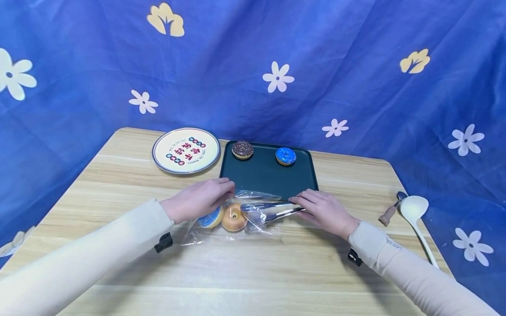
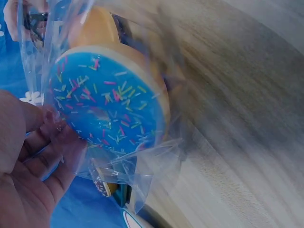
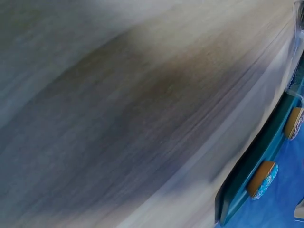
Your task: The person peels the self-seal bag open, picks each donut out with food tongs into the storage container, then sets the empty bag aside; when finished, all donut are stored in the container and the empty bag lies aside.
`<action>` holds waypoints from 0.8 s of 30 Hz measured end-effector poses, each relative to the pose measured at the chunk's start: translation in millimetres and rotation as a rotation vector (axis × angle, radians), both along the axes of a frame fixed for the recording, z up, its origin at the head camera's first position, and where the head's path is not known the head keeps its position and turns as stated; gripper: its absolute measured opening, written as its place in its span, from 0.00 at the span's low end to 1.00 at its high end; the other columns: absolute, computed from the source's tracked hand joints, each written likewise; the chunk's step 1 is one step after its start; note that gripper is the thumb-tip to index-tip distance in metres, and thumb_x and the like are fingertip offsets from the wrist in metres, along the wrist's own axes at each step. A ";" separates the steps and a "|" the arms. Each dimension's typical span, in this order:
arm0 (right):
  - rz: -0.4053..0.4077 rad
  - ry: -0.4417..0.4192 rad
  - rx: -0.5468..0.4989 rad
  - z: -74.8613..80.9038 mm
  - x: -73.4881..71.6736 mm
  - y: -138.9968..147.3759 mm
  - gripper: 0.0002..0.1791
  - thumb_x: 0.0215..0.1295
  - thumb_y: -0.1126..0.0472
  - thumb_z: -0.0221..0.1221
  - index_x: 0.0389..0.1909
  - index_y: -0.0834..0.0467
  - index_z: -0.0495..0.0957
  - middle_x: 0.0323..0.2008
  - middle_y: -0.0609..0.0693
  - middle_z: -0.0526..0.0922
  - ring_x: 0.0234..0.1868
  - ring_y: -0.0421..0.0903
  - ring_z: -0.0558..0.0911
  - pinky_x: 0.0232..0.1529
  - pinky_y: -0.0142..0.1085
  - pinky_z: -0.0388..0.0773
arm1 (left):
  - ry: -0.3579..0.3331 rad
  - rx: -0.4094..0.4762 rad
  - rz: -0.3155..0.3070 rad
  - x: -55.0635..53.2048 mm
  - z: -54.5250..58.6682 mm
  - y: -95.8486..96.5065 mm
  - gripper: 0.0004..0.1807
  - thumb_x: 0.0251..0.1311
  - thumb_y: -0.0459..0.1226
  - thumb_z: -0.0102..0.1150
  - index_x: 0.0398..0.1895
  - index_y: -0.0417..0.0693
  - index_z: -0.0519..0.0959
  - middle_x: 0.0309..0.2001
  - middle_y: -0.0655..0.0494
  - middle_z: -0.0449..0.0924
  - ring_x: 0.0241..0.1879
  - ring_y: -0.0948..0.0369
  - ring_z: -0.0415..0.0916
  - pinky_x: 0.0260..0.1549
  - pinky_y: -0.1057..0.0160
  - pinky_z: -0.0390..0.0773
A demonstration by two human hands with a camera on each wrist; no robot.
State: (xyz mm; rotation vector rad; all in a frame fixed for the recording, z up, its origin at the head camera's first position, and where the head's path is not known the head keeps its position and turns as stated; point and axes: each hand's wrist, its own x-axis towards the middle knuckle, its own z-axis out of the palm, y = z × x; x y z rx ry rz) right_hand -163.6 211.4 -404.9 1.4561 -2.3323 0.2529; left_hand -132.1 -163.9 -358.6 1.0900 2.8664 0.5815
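A clear plastic bag is held up over the front of the table in the head view. Inside it are a blue-iced doughnut with sprinkles and a plain golden doughnut. My left hand pinches the bag's upper edge between thumb and fingers, beside the blue doughnut. My right hand grips the handle end of metal tongs. The tongs' front part reaches into the bag, right at the golden doughnut. In the right wrist view the right hand is out of frame.
Behind the bag lies a dark green tray with a chocolate doughnut and another blue doughnut. A white plate with red lettering stands at back left. At the right edge are a white ladle and a small brown-handled utensil.
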 end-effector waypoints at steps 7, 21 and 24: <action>0.032 0.028 -0.011 -0.6 -0.4 -3.6 0.25 0.55 0.61 0.77 0.55 0.55 0.83 0.46 0.47 0.87 0.45 0.43 0.85 0.45 0.38 0.87 | 0.004 0.009 0.004 0.2 -1.1 -0.2 0.03 0.71 0.31 0.62 0.42 0.48 0.80 0.38 0.59 0.82 0.37 0.66 0.80 0.39 0.65 0.86; 0.061 0.044 -0.022 -2.0 -2.9 -5.6 0.24 0.52 0.65 0.78 0.52 0.54 0.85 0.43 0.48 0.89 0.43 0.45 0.86 0.43 0.37 0.86 | 0.013 0.009 0.005 3.5 -0.7 -0.1 0.04 0.71 0.30 0.61 0.39 0.48 0.79 0.34 0.60 0.78 0.32 0.67 0.73 0.34 0.68 0.80; 0.054 0.036 -0.034 -2.4 -2.0 -5.3 0.22 0.54 0.64 0.77 0.51 0.54 0.86 0.42 0.48 0.89 0.42 0.44 0.86 0.42 0.37 0.86 | 0.005 0.012 0.011 3.6 -0.5 -1.9 0.04 0.71 0.30 0.61 0.39 0.49 0.78 0.34 0.60 0.77 0.32 0.67 0.72 0.33 0.68 0.79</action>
